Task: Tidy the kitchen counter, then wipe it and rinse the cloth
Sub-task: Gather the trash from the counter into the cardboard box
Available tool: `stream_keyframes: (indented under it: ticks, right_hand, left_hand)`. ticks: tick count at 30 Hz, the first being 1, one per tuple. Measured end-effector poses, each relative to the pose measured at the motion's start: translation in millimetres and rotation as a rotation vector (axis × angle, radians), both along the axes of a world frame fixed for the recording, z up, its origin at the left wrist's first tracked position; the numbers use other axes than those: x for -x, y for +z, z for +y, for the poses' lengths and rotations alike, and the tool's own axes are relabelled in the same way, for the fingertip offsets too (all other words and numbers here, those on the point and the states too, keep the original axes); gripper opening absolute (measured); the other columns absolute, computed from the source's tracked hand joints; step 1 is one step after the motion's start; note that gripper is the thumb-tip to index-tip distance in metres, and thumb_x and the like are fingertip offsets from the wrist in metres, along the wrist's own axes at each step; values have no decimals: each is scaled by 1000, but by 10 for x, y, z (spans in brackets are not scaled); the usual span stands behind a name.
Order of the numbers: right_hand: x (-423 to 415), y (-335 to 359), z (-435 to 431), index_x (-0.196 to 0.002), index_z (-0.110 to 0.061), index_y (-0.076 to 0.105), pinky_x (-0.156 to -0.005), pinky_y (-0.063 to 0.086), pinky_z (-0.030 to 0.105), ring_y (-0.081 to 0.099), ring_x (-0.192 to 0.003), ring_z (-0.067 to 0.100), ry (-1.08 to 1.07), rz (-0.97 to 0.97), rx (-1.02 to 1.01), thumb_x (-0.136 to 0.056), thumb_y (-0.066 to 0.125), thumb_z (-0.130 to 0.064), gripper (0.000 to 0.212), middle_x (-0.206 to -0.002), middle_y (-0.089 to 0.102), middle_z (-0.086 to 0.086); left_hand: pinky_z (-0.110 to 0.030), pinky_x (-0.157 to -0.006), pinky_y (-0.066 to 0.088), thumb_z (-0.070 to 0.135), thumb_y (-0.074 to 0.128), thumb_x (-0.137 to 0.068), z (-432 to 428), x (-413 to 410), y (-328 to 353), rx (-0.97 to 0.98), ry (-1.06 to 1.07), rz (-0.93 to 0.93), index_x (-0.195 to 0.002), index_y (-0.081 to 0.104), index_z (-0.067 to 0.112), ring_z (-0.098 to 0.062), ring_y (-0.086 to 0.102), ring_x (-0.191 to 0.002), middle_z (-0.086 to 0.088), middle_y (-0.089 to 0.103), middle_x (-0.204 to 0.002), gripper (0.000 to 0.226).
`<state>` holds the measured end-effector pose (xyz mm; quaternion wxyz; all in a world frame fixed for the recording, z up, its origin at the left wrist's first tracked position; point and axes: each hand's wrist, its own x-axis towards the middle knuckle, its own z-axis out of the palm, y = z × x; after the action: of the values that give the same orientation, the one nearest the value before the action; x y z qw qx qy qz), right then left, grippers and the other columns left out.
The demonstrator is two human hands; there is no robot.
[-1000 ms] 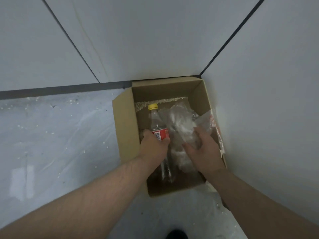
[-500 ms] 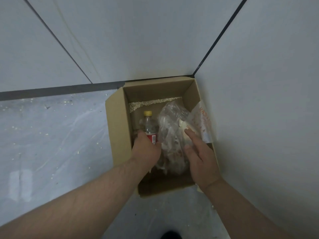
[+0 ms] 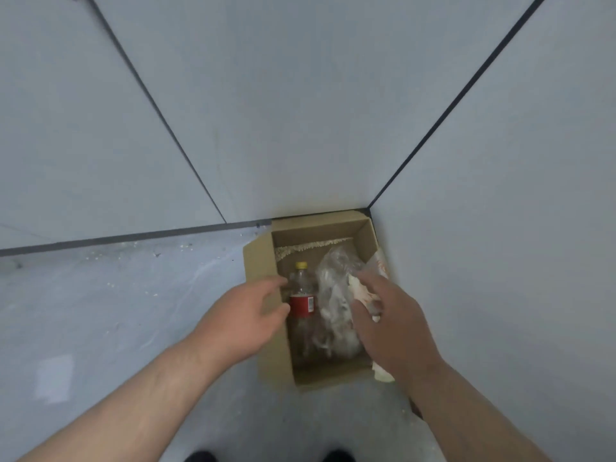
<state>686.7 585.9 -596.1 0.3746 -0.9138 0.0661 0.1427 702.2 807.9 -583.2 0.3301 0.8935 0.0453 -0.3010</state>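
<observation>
An open cardboard box [image 3: 258,271] stands on the floor in the corner of two grey walls. Inside it lie a clear plastic bottle [image 3: 301,305] with a yellow cap and red label, and a crumpled clear plastic bag [image 3: 335,295] beside it on the right. My left hand [image 3: 245,316] hovers over the box's left wall with relaxed, spread fingers, holding nothing. Over the box's right side my right hand [image 3: 390,323] hangs with loose fingers, apart from the bag. A printed white wrapper [image 3: 380,261] leans against the box's right wall.
The grey floor [image 3: 116,311] to the left is speckled with small white crumbs. Wall panels close off the back and right. A line of white grains [image 3: 313,245] lies along the box's far inner edge. Dark shoe tips [image 3: 200,456] show at the bottom.
My left hand has let go of the bottle and my right hand has lifted off the bag. Both hands have drawn back above the box, and the view has pulled up and away.
</observation>
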Motion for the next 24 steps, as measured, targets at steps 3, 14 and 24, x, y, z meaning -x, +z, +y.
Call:
stream_keyframes:
  ticks: [3,14,24]
  right_hand:
    - [-68,619,186,-134,-35,54,-102,47,29,55,-118,5,-18,54,-15,-93,60,-26,42,-131,56,-18]
    - [230,2789,876,-126,-27,61,-103,47,36,56,-114,5,-77,6,-62,-91,64,-22,35,-119,60,-20]
    - [900,4485,965,-128,-31,60,-99,44,21,53,-112,-3,-142,-66,-32,-91,65,-24,38,-120,56,-25]
  left_hand:
    - [-18,-108,23,36,51,-96,238,3,516,-5,-19,-36,-145,39,31,-6,34,-139,12,39,-151,51]
    - [-16,-102,28,33,54,-95,949,395,2661,1,94,-162,-140,46,32,-3,41,-133,16,45,-146,45]
    - [-20,-106,32,40,55,-93,1178,750,4239,21,5,-228,-138,47,37,0,40,-133,22,44,-143,46]
